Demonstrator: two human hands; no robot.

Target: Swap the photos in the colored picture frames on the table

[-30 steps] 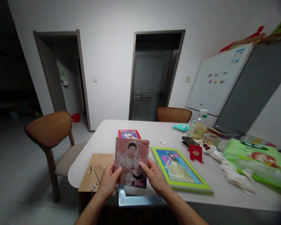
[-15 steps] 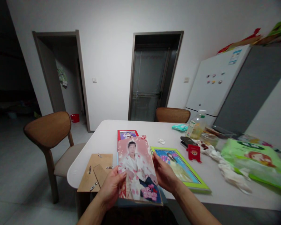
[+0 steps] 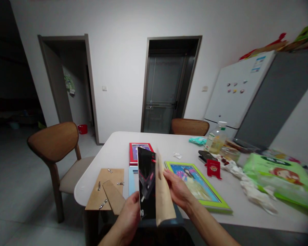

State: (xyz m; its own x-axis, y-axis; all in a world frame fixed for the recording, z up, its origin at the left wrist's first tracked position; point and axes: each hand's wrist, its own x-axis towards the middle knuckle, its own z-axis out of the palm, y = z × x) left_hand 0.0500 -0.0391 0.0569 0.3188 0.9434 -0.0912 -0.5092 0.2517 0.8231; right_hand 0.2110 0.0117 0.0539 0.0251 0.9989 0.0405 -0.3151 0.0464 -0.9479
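Note:
In my left hand is the edge of a black printed sheet with grey and pink markings. The fingers of my right hand close on a tan sheet, blurred and tilted away from the black one, with a gap between their upper parts. A tan frame backboard with metal clips and a stand leg lies left of my hands. Behind them are a red picture frame and a partly hidden light-blue frame. Beside my right hand lies a lime-green picture frame with a photo in it.
On the white table's right side are a bottle, a plastic jar, a dark phone-like object, a red stand, crumpled tissue and a green tissue pack. Wooden chairs stand left and behind.
The pink portrait photo that faced me between both hands is turned out of view. The sheets are now parted, showing a black printed side at left and a tan side at right.

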